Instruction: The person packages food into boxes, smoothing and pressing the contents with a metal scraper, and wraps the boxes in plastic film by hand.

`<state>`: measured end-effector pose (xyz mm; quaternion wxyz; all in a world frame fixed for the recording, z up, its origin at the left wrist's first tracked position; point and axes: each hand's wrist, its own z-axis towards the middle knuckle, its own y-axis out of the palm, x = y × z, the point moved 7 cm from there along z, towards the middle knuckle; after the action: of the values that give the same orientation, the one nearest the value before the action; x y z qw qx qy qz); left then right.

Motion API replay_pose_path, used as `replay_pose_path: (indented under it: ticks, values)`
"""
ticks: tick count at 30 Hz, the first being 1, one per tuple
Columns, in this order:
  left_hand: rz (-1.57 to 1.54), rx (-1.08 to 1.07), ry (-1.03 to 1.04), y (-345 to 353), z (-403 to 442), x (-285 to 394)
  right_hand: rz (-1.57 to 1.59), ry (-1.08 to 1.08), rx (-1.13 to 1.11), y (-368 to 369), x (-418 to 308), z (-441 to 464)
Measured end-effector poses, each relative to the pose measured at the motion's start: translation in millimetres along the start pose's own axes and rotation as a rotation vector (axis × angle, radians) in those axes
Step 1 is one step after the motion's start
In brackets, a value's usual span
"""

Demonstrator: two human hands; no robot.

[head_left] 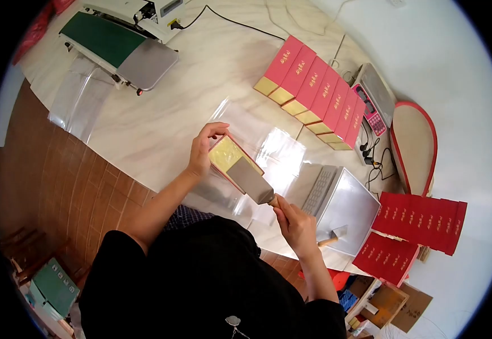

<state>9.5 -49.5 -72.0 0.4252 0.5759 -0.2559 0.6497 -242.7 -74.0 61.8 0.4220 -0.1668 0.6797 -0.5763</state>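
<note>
The left hand (205, 151) steadies a red-edged box (221, 148) on its yellow face, while the right hand (298, 227) holds a spatula (250, 180) against it. Beyond the box stand red boxes (315, 90); right of it lies a metal scale (345, 217).

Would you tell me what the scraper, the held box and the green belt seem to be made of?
Scraper: grey, softly shining blade suggests metal; tan handle, probably wood.
Held box: likely cardboard, from its thin, straight red edges; glossy, uneven yellow surface could be film.
Green belt: matte, even surface suggests rubber or plastic.
</note>
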Motion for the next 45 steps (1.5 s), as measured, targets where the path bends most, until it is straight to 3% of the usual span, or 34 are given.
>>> replay_pose_path:
  ticks: [13,15,19,22,31,45]
  values:
    - [-0.06,-0.058,-0.023,6.1,22.9,-11.9,0.006,0.161,-0.086,-10.7,3.4,-37.5]
    - [-0.09,-0.062,-0.018,6.0,24.5,-13.6,0.207,0.183,0.039,-17.0,5.0,-36.6]
    - [-0.161,-0.114,-0.077,9.6,23.8,-22.2,0.306,0.189,0.085,-1.2,-14.6,-16.7]
    - [-0.204,-0.105,-0.116,12.2,21.4,-33.7,0.272,0.155,0.166,19.2,-19.9,8.2]
    - [-0.224,-0.051,-0.142,12.7,21.8,-33.2,-0.083,0.024,0.046,30.3,-34.2,39.2]
    - [-0.346,0.002,-0.149,13.8,18.7,-42.6,-0.188,0.113,-0.018,31.8,-36.0,34.6]
